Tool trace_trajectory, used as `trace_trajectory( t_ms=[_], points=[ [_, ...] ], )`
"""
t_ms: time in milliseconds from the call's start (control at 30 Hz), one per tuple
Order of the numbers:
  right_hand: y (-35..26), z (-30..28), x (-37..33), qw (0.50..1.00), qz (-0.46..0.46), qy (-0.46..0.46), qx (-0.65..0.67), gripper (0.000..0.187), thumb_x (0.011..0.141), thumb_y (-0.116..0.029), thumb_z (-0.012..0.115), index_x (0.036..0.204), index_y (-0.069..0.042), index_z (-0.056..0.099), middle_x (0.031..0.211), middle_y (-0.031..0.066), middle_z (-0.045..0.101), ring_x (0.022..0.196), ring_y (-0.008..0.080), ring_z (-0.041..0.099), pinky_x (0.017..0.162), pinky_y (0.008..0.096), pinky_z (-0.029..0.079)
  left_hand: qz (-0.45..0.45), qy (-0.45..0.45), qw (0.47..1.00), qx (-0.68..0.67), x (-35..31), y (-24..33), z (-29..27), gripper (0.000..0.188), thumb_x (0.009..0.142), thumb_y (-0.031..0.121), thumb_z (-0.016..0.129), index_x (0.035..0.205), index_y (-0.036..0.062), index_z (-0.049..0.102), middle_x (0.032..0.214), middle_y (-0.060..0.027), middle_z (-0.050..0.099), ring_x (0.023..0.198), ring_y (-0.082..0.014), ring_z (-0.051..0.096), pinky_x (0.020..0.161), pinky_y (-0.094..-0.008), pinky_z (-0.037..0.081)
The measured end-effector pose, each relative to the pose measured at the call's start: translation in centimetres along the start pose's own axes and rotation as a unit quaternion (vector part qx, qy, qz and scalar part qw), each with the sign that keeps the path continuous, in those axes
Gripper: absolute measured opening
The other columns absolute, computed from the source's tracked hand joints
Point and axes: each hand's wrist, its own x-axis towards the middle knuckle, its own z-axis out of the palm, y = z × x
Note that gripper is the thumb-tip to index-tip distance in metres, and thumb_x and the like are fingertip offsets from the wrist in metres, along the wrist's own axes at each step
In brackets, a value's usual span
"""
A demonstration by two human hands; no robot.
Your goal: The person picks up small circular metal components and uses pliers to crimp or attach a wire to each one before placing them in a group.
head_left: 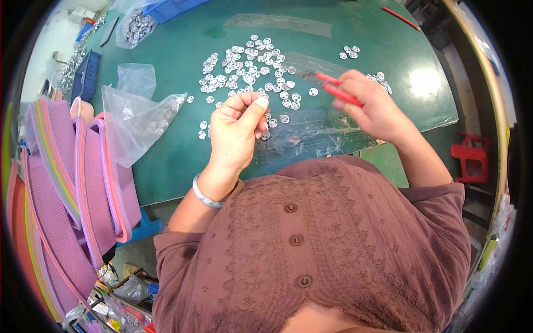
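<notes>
Seated worker at a green surface (pixel 183 166), with a stack of pink and purple webbing straps (pixel 61 194) at the person's left. A clear plastic bag (pixel 139 119) of parts lies open beside a loose scatter of small silver discs (pixel 244 69). The right hand (pixel 372 105) has its fingers clamped on red-handled pliers (pixel 330 87); the left hand (pixel 236 130) pinches one disc (pixel 263 96) between thumb and forefinger, above the scatter. Likely faults: the tiny disc slipping from the pinch into the pile, or the plier tips nipping a fingertip.
</notes>
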Motion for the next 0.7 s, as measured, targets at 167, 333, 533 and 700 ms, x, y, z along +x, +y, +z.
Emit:
trace_trajectory(
  t_ms=[167, 333, 533, 700],
  points=[
    [2.5, -2.3, -0.6, 0.989, 0.088, 0.109, -0.049, 0.015, 0.077, -0.012, 0.058, 0.081, 0.0, 0.052, 0.075, 0.0126, 0.047, 0.067, 0.0279, 0.048, 0.061, 0.033, 0.04, 0.0, 0.04, 0.997, -0.07, 0.5, -0.1, -0.7, 0.008, 0.079, 0.006, 0.058, 0.085, -0.0007, 0.057, 0.07, -0.0049, 0.057, 0.05, -0.0061, 0.047, 0.043, -0.018, 0.036],
    [6.7, -4.8, -2.8, 0.954, 0.206, 0.16, -0.148, 0.023, 0.08, -0.022, 0.056, 0.084, 0.001, 0.053, 0.077, 0.0135, 0.051, 0.069, 0.028, 0.051, 0.063, 0.0333, 0.04, 0.013, 0.052, 0.996, -0.069, 0.8, 0.1, -1.3, 0.01, 0.079, 0.005, 0.058, 0.087, -0.0017, 0.058, 0.072, -0.0062, 0.059, 0.051, -0.0063, 0.048, 0.044, -0.0182, 0.037],
    [13.0, -6.3, -7.1, 0.886, 0.326, 0.198, -0.262, 0.036, 0.077, -0.034, 0.057, 0.094, -0.002, 0.053, 0.088, 0.0171, 0.056, 0.082, 0.0313, 0.054, 0.072, 0.0371, 0.042, 0.01, 0.052, 0.997, -0.05, 0.8, 0.3, -1.1, 0.011, 0.078, 0.004, 0.058, 0.087, -0.0022, 0.058, 0.071, -0.0056, 0.059, 0.05, -0.0061, 0.048, 0.044, -0.0179, 0.037],
    [14.6, -6.2, -8.4, 0.844, 0.367, 0.205, -0.334, 0.041, 0.076, -0.038, 0.056, 0.1, -0.005, 0.053, 0.09, 0.0163, 0.056, 0.084, 0.0325, 0.053, 0.073, 0.0393, 0.042, 0.002, 0.061, 0.997, -0.037, 0.7, 0.5, -0.8, 0.012, 0.077, 0.004, 0.059, 0.087, -0.0021, 0.058, 0.07, -0.0044, 0.059, 0.05, -0.0053, 0.048, 0.044, -0.0171, 0.037]
  ],
)
